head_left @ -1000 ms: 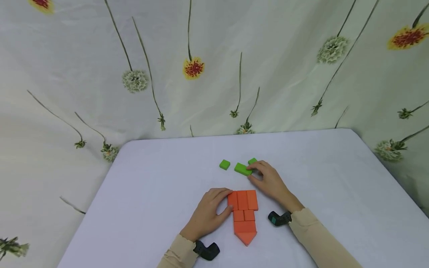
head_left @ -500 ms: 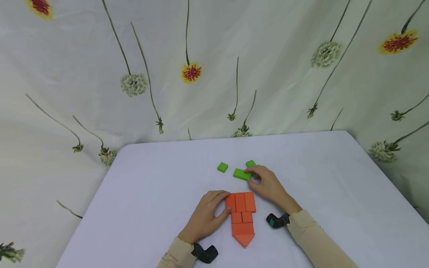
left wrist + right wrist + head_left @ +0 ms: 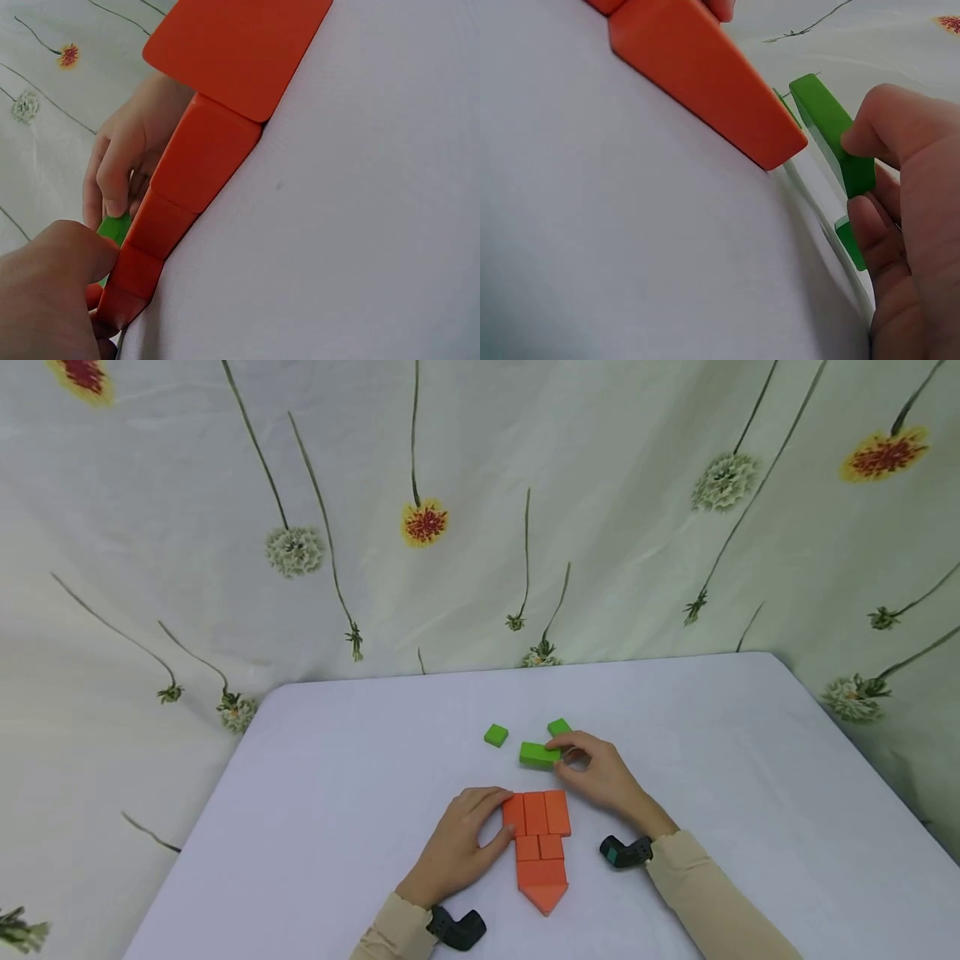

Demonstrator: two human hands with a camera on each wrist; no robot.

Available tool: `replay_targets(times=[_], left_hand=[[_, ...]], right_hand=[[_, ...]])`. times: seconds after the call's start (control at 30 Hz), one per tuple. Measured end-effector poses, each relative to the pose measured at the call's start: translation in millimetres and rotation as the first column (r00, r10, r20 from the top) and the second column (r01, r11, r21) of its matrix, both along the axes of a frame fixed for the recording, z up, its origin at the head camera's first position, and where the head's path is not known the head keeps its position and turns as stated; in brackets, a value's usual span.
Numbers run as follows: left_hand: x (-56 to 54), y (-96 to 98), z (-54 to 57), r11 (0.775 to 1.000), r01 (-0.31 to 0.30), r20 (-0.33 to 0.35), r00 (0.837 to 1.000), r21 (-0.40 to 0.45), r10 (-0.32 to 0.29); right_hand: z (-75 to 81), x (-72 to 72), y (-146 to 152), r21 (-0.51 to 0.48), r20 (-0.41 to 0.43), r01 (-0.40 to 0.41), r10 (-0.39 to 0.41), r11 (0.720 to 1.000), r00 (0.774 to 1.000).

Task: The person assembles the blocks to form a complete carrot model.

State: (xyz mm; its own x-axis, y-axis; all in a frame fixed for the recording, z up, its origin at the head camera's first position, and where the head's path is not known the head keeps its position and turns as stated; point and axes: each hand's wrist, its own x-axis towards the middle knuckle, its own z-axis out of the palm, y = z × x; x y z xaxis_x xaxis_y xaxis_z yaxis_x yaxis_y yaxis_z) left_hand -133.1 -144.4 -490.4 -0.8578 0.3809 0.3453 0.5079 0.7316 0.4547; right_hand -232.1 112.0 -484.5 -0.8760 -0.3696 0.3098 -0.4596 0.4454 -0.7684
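Several orange blocks [image 3: 539,848] form one touching, arrow-like layout, with a triangular block pointing toward me. At its far left corner my left hand [image 3: 455,845] holds an orange block [image 3: 513,812] between thumb and index finger. My right hand [image 3: 600,774] pinches the right end of a long green block [image 3: 534,755], just beyond the orange row. Whether this block touches the table, I cannot tell. In the right wrist view, thumb and fingers grip the green block [image 3: 829,124]. Two small green blocks, a left one [image 3: 496,735] and a right one [image 3: 558,727], lie farther back.
A white-covered table [image 3: 360,752] with rounded far corners carries all the blocks. Behind it hangs a pale cloth [image 3: 622,527] printed with flowers. Black cameras sit at the left wrist [image 3: 457,928] and the right wrist [image 3: 625,852].
The long green block has turned slightly and come a little nearer the orange row, moving with my right hand. My left hand has stayed at the orange block. The head view has shifted slightly.
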Motion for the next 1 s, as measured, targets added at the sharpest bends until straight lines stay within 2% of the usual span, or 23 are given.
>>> replay_targets(times=[0.17, 0.3, 0.4, 0.73, 1.0], left_hand=[[0.1, -0.1, 1.2, 1.000, 0.002, 0.002, 1.000, 0.004, -0.002], [0.1, -0.3, 1.5, 1.000, 0.005, 0.004, 1.000, 0.002, -0.005], [0.6, -0.2, 1.6, 1.000, 0.003, 0.008, 1.000, 0.002, -0.003], [1.3, 0.9, 2.2, 1.000, -0.002, 0.018, 1.000, 0.005, 0.002], [-0.4, -1.0, -3.4, 1.000, 0.002, -0.008, 1.000, 0.009, -0.002]], right_hand=[[1.0, 0.8, 3.5, -0.025, 0.067, -0.062, 0.064, 0.998, 0.996], [2.0, 2.2, 5.4, -0.010, 0.138, -0.122, 0.122, 0.993, 0.983], [2.6, 2.6, 5.9, 0.003, 0.158, -0.159, 0.157, 0.987, 0.975], [3.0, 1.8, 7.4, 0.009, 0.147, -0.225, 0.221, 0.974, 0.964], [3.0, 1.4, 6.9, 0.013, 0.116, -0.286, 0.283, 0.958, 0.952]])
